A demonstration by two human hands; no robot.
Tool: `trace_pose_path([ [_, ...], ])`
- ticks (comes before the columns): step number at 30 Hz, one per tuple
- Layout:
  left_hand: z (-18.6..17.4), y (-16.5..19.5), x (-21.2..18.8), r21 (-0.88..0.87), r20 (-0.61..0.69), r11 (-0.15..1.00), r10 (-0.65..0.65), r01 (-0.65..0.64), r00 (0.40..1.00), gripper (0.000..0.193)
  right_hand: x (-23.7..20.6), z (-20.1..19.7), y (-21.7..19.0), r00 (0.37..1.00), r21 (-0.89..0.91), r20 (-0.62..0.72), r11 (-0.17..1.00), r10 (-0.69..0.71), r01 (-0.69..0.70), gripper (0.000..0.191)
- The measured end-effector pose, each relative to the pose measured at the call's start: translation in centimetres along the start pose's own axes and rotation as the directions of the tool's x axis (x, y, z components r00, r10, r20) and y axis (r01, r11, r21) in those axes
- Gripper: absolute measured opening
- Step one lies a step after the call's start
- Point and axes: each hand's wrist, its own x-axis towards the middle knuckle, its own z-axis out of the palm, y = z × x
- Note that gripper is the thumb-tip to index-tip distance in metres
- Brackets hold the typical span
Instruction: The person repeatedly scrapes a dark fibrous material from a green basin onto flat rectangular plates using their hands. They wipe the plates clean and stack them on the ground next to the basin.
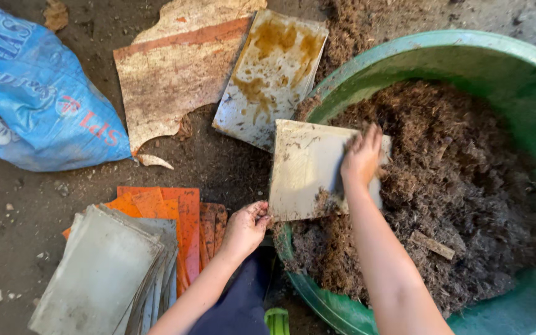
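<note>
Here the left hand (246, 226) grips the lower corner of a pale plate (308, 169) at frame centre, tilted over the green tub (398, 56); the right hand (361, 158), fingers spread, presses brown fibre (460, 186) against it. Seemingly filling; next, steadying the plate.

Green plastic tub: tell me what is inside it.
The round green plastic tub holds brown fibrous, soil-like material with a small wooden piece. The pale flat panel and right hand cover part; the bottom is hidden.
</note>
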Motion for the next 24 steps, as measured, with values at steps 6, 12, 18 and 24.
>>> trace_pose_path([
  [6,0.0,-0.2,0.1,0.031,-0.039,0.995,0.093,-0.092,0.995,0.034,-11.0,0.7,-1.1,0.956,0.478,0.267,0.878,-0.125,-0.018,0.06],
  [12,-0.9,0.9,-0.4,0.154,-0.038,0.978,0.147,-0.139,0.988,0.033,-11.0,6.1,-3.6,0.747,-0.033,0.138,0.751,-0.65,0.659,0.059],
  [18,-0.4,0.7,-0.2,0.07,-0.029,0.996,0.051,-0.049,0.998,0.034,-3.8,5.0,-5.9,0.789,-0.038,0.151,0.794,-0.595,0.606,0.051],
  [24,-0.1,-0.1,0.4,0.118,0.044,0.989,-0.092,0.087,0.995,0.033,-7.5,2.2,-7.7,0.898,0.212,0.117,0.894,-0.424,0.394,0.048],
])
